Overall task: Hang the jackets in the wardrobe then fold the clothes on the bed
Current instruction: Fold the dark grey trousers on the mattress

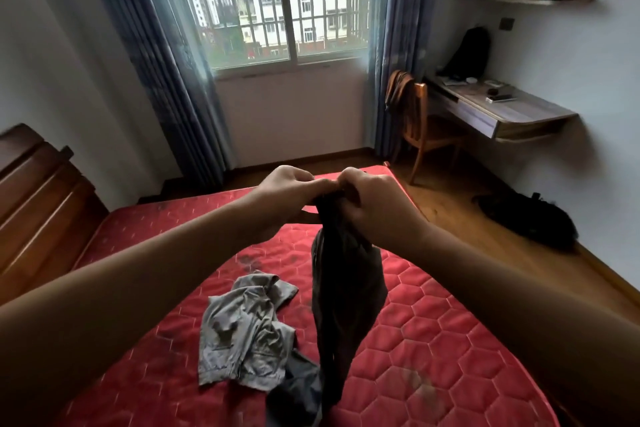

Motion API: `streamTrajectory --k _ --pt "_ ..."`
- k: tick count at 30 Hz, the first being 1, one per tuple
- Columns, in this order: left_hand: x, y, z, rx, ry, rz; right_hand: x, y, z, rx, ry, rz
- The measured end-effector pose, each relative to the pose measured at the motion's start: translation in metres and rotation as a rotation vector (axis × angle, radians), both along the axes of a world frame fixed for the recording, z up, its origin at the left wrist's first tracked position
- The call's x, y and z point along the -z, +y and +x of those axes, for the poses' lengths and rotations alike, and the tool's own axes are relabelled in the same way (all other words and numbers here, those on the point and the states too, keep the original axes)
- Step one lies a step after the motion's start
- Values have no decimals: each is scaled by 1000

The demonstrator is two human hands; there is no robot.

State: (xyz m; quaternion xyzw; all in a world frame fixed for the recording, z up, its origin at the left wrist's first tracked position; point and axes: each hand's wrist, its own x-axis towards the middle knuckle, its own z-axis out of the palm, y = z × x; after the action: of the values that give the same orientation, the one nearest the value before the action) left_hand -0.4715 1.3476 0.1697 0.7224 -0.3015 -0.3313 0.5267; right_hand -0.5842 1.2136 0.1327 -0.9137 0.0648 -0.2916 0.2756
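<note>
A dark garment [346, 295] hangs in the air above the red quilted bed [433, 340], its lower end trailing onto the mattress. My left hand [294, 194] and my right hand [370, 204] are held close together at its top edge, and both pinch the fabric. A crumpled grey garment [242, 333] lies on the bed, below and to the left of the hanging one. No wardrobe is in view.
A wooden headboard [38, 198] stands at the left. Beyond the bed are a barred window [277, 3] with blue curtains, a wooden chair [422, 128] with clothing draped on it, a wall desk [502, 114], and a black bag [530, 218] on the floor.
</note>
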Motion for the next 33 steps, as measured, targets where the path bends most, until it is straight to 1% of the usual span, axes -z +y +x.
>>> streamTrajectory --k 3,6,8,10,13,15,16,18,19,21,22,23,24,27,29,33 --pt "2 0 3 -18 132 39 2 3 -4 -9 -22 24" --pt "7 3 5 -74 273 30 2 8 -3 -47 -22 7" --pt "12 6 7 -81 283 40 4 10 -2 -63 -20 -8" --pt "16 11 10 -63 248 62 8 12 -1 -93 -7 -2" --pt "21 20 15 18 85 126 17 11 4 -115 38 93" --pt "23 28 19 76 -59 181 21 1 10 -67 38 142" --pt "23 33 20 109 -134 216 23 -7 12 -35 46 121" --pt "21 42 24 172 -305 290 27 -25 15 4 120 4" --pt "19 46 25 201 -420 331 29 -31 15 -3 186 -61" --pt "15 54 30 276 -722 396 34 -35 16 -68 307 -163" --pt "13 58 31 320 -858 411 35 -33 18 -105 335 -183" --pt "12 61 33 358 -948 407 35 -31 20 -132 336 -176" --pt "10 66 35 384 -992 395 33 -27 23 -142 318 -150" --pt "8 79 44 395 -1046 373 24 -16 37 -167 256 -109" --pt "7 87 52 386 -1081 355 22 -7 48 -210 293 -156" --pt "4 105 73 358 -1121 352 24 3 63 -248 447 -216"
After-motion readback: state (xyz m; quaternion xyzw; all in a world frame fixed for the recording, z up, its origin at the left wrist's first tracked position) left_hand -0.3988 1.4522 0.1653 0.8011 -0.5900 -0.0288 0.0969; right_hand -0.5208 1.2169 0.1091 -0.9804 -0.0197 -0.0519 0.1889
